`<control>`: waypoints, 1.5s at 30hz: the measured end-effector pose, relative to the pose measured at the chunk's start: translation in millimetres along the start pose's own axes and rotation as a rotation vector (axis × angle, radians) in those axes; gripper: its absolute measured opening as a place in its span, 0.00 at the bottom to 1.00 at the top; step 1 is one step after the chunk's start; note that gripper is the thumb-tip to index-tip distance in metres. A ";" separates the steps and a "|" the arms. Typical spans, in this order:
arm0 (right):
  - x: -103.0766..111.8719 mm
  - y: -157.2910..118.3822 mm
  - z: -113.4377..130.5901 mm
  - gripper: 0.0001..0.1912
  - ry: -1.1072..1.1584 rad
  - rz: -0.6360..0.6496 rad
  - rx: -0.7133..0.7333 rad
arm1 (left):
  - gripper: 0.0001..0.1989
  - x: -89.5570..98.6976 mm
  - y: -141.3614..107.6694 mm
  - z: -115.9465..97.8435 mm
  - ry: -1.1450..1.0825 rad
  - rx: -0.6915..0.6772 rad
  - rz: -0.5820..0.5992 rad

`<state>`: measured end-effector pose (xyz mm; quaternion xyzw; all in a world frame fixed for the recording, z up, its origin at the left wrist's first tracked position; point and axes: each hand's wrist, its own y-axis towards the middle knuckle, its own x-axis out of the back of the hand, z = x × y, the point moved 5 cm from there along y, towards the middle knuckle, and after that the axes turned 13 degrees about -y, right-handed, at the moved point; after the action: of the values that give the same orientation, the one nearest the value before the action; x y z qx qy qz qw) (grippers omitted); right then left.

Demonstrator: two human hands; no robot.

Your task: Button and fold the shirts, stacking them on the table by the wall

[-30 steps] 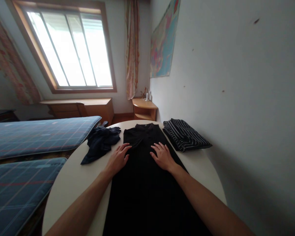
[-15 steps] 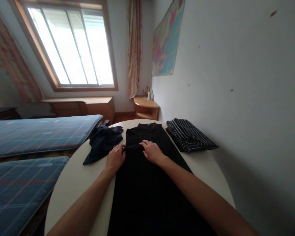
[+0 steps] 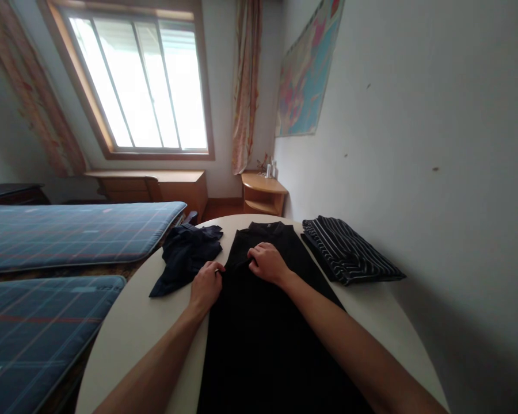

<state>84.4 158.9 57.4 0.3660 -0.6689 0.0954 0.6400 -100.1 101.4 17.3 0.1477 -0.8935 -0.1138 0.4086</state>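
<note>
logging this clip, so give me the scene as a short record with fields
left hand: fingers curled at left edge of black garment
right hand: fingers curled on top of it
garment layout: spread lengthwise, neckline at far end
left side: crumpled dark cloth
right side: folded striped cloth
surface: rounded pale table
</note>
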 end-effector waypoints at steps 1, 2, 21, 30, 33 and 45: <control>0.4 1.8 0.6 0.11 -0.004 0.021 0.010 | 0.10 -0.4 0.4 0.5 0.001 0.007 0.004; -0.8 4.5 0.8 0.12 -0.005 0.053 0.010 | 0.10 -0.6 0.8 0.3 0.002 0.009 0.007; -80.1 100.8 -41.6 0.19 0.357 0.246 -0.527 | 0.13 -4.1 0.3 -1.7 -0.124 -0.057 0.050; -81.9 144.3 -38.2 0.21 0.434 0.124 -0.439 | 0.16 -4.2 -2.8 -9.8 -0.130 -0.068 0.039; -83.1 144.7 -27.6 0.20 0.402 0.108 -0.415 | 0.12 -3.8 -2.9 -9.0 -0.092 -0.031 0.019; -89.8 103.1 27.5 0.32 0.237 0.363 -0.126 | 0.09 7.3 -4.7 -11.7 0.151 0.046 0.000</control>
<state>-8.0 249.2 5.0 0.1849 -0.6488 0.2092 0.7079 -94.9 93.4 28.3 0.1652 -0.8624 -0.0818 0.4714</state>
